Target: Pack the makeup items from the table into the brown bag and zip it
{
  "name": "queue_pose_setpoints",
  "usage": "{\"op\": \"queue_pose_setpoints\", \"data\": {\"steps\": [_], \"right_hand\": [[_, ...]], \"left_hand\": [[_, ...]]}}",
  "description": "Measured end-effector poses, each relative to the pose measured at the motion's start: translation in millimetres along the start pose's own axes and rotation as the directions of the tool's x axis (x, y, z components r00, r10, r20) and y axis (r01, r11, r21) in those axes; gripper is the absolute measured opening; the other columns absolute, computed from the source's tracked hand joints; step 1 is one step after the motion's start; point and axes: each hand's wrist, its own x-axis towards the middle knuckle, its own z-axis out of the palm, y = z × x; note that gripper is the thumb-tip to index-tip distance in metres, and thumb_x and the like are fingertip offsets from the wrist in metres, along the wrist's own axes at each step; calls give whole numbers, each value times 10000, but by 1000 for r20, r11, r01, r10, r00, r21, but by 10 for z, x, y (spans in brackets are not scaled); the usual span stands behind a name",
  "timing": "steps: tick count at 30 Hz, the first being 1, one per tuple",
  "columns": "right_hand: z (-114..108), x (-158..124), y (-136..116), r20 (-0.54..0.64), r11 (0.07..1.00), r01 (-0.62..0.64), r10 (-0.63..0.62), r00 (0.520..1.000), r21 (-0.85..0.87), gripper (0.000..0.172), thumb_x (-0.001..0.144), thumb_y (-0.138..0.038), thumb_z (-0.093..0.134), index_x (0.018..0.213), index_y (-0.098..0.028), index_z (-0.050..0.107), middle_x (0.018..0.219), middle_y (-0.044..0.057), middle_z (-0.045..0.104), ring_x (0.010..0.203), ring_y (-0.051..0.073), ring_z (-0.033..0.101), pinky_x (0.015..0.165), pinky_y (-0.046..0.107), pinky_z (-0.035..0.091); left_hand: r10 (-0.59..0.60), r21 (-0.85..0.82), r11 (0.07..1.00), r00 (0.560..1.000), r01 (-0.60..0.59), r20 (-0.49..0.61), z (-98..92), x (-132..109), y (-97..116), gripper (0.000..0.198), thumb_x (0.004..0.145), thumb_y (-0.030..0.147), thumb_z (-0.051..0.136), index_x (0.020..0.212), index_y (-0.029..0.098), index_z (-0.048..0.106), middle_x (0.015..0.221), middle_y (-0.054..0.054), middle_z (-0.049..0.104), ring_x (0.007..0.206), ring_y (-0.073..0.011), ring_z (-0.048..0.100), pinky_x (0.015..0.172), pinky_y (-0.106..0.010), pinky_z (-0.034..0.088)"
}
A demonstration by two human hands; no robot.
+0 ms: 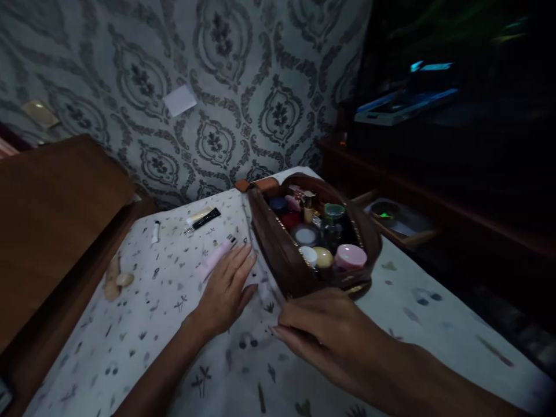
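Observation:
A brown cosmetic pouch point(278, 249) stands unzipped on a white patterned bedsheet point(165, 324), filled with several small jars and bottles. My left hand point(226, 286) lies flat on the sheet just left of the pouch, fingers stretched out, its fingertips near a pink tube point(214, 259). My right hand point(324, 333) is at the pouch's near end, fingers curled together and pointing left; whether it grips the pouch's edge or a zip pull is hidden.
A black-and-cream tube point(202, 219), a small white tube point(155, 231) and a pale object point(116, 281) lie on the sheet. A wooden headboard point(52, 226) stands left. Patterned wallpaper rises behind. A dark shelf unit point(434, 191) stands right.

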Motion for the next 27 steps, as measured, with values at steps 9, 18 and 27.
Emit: {"op": "queue_pose_setpoints", "data": {"steps": [9,18,27], "right_hand": [[756,362,250,363,814,-502,392,845,292,181,909,-338,487,908,-195,598,587,-27,574,479,126,529,515,248,363],[1378,629,516,315,427,-663,638,703,614,499,699,-588,608,994,-189,556,587,-33,591,456,132,530,440,247,373],[1455,471,625,220,702,-541,500,837,462,361,842,-491,488,1007,-184,582,616,-16,599,506,142,559,470,257,395]], "left_hand": [[-431,206,893,893,400,132,-43,-776,-667,516,1041,366,402,1523,191,346,1567,-184,438,1494,-278,372,1202,-549,335],[-955,403,244,290,882,-56,-381,-1580,-1623,584,995,397,443,1495,102,382,1637,-233,279,1549,-353,213,1211,-627,238],[-947,336,232,290,913,-134,-521,-2040,-1802,482,976,316,439,1393,77,477,1490,-281,480,1467,-417,353,1176,-710,188]]}}
